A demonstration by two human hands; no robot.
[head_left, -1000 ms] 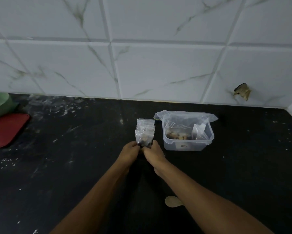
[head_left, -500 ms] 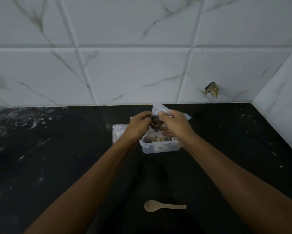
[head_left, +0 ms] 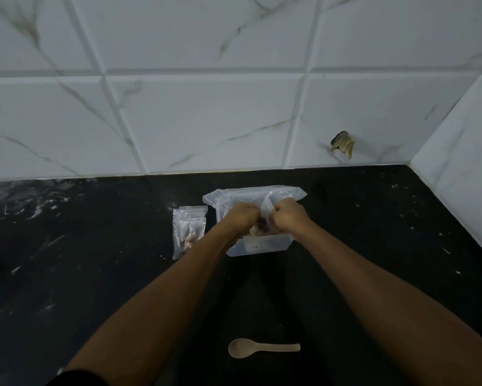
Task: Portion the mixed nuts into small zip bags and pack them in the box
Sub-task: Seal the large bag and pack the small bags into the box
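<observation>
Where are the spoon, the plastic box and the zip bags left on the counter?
spoon (head_left: 239,348): head view, on its bowl.
plastic box (head_left: 257,246): head view, on its near wall.
zip bags (head_left: 189,229): head view, middle of the pile.

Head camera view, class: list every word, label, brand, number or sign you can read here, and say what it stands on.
No text in this view can be read.
Small dark label on the front wall of the clear plastic box: too small and blurred to read.
Zip bags beside the box, wooden spoon, black counter, tiled wall: no writing visible.
</observation>
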